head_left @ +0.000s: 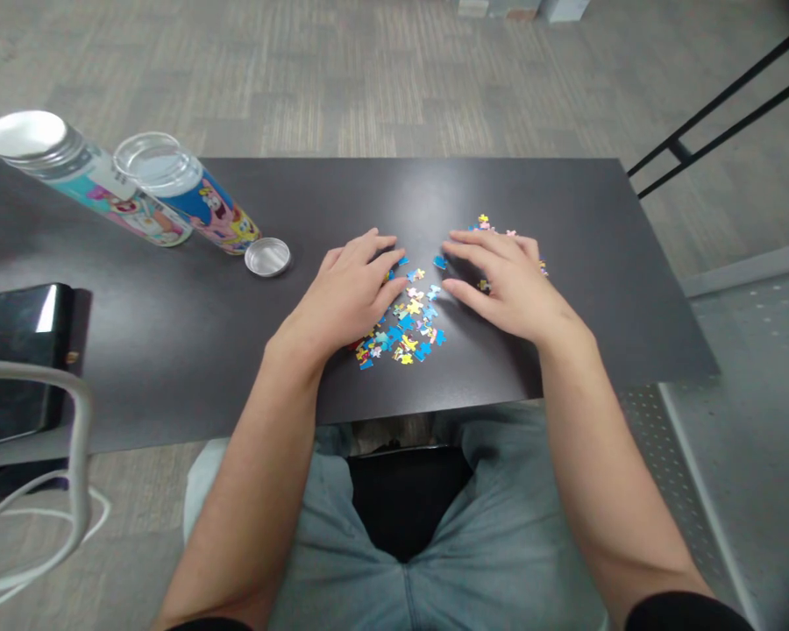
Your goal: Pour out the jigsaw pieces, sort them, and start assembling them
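Left hand (pixel 347 294) and right hand (pixel 505 279) both look loosely spread, puzzle pieces (pixel 406 323) scattered between; I'd say light, flat touches avoid stacking.

Bare tabletop (pixel 621 289) outside the right hand (pixel 508 282) gives passage; leftward, two cans (pixel 218 213) obstruct.

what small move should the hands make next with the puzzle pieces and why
Probably slide the lone blue piece toward the larger pile with the right hand: it lies close to that hand, apart from the pile.
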Motion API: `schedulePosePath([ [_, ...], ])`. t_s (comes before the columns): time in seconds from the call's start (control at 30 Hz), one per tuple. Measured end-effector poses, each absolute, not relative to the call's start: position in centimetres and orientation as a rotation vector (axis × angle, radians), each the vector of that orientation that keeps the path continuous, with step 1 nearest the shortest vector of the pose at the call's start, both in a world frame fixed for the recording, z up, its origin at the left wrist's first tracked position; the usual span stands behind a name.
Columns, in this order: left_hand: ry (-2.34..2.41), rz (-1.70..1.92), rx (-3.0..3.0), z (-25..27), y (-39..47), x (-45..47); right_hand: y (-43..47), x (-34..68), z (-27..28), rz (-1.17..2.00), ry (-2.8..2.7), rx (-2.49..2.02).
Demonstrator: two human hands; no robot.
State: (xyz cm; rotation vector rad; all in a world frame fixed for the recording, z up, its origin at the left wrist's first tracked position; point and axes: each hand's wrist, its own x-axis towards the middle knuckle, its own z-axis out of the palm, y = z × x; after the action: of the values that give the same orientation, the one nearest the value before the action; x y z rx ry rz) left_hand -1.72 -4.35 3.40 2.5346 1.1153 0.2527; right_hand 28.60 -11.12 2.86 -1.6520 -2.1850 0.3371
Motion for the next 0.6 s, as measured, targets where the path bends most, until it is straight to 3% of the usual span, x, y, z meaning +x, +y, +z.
schedulePosePath([
  [0.2,1.008,0.225,2.565,3.0,-6.6,-1.0,-12.5,27.8,2.8,0.386,-2.283,-1.598],
  [0.6,1.04,0.171,2.683,3.3,-11.3,2.3,-11.8,29.7,0.7,0.27,-2.188,-1.952],
])
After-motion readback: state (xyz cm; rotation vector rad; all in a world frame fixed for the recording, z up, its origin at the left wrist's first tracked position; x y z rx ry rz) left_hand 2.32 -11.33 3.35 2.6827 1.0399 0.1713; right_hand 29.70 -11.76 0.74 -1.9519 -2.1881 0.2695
